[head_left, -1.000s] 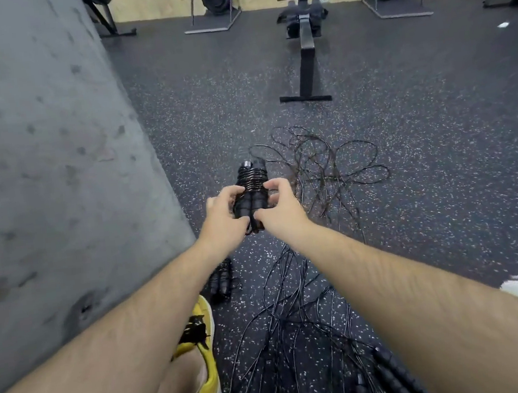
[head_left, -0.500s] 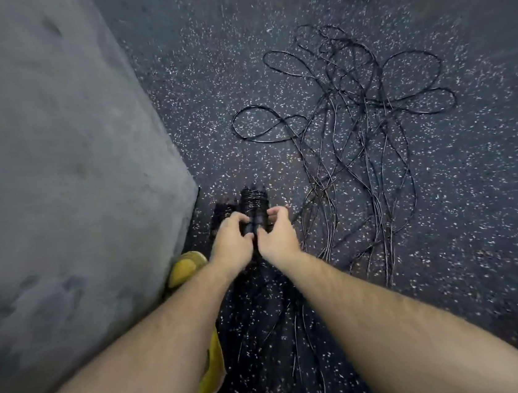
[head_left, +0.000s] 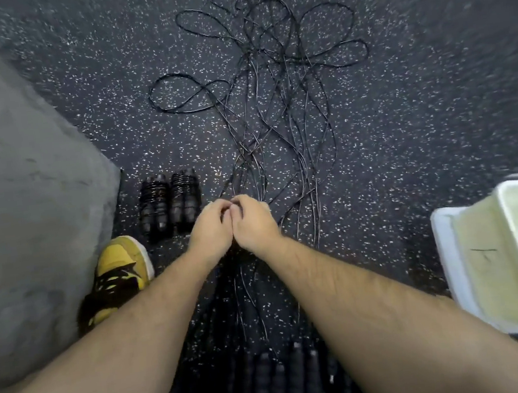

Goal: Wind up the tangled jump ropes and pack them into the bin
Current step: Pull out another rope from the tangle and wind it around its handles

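Note:
A tangle of thin black jump rope cords [head_left: 269, 75] sprawls over the speckled floor. Its strands run together just under my hands. My left hand [head_left: 211, 229] and my right hand [head_left: 254, 224] meet knuckle to knuckle, fingers curled, and seem to pinch cords where they converge. Two wound rope bundles [head_left: 169, 201] lie side by side on the floor, left of my left hand and apart from it. Several black handles [head_left: 282, 381] lie between my forearms at the bottom. The white bin [head_left: 491, 266] stands at the right edge, tilted in view.
A grey concrete block [head_left: 24, 190] fills the left side, its corner close to the wound bundles. A foot in a yellow and black shoe [head_left: 116, 277] is planted beside it. Dark speckled rubber floor [head_left: 419, 113] stretches ahead and right of the tangle.
The wound bundle that both hands held now lies on the floor beside another one. My hands have moved right onto the loose cords. The camera has tipped down, and the bin shows more.

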A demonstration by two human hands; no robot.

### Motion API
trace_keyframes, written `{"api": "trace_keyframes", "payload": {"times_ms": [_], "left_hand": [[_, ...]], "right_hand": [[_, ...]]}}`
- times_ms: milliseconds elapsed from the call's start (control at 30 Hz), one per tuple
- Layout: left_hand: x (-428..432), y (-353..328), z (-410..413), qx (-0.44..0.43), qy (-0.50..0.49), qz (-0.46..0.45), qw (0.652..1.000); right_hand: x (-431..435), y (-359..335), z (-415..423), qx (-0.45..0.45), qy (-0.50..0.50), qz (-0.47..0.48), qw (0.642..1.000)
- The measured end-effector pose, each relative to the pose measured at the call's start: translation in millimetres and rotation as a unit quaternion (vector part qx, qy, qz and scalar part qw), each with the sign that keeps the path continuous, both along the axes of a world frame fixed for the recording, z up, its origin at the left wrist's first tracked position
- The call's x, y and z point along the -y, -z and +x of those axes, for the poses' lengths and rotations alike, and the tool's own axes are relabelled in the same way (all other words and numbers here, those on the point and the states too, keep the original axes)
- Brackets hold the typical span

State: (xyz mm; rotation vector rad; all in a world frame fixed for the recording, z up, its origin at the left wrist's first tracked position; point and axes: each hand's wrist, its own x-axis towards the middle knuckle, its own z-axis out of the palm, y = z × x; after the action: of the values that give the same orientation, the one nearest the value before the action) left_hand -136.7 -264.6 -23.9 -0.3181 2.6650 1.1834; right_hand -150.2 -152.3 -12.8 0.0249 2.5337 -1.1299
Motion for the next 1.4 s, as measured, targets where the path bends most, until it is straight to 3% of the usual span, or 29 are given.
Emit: {"api": "trace_keyframes", "payload": {"times_ms": [167, 300, 500, 633, 900, 1100, 1233, 1300, 1400], "left_hand": [[-88, 8, 16, 0.083, 0.065, 0.025, 0.994], [-151, 17, 31, 0.184, 0.115, -0.011, 0.976], [-195, 33, 52, 0.272, 0.121, -0.126, 0.946], [-204, 44, 60, 0.279, 0.089, -0.137, 0.946], [-221, 40, 72, 0.345, 0.008, -0.092, 0.934], [-216, 33, 78, 0.346, -0.080, -0.042, 0.934], [-211, 33, 80, 0.345, -0.073, 0.000, 0.936], [-209, 37, 82, 0.334, -0.072, 0.027, 0.940], [-205, 39, 87, 0.308, -0.101, 0.024, 0.946]], "right_hand": [[-92, 4, 33, 0.020, 0.069, 0.050, 0.996], [-163, 13, 56, 0.088, 0.094, 0.113, 0.985], [-232, 29, 86, 0.186, 0.010, 0.225, 0.956], [-243, 45, 93, 0.218, 0.026, 0.183, 0.958], [-241, 39, 96, 0.097, 0.046, 0.157, 0.982], [-231, 29, 98, 0.164, 0.060, 0.102, 0.979], [-230, 28, 103, 0.145, 0.040, 0.132, 0.980], [-231, 31, 104, 0.119, 0.014, 0.194, 0.974], [-231, 39, 108, 0.149, -0.059, 0.265, 0.951]]}}
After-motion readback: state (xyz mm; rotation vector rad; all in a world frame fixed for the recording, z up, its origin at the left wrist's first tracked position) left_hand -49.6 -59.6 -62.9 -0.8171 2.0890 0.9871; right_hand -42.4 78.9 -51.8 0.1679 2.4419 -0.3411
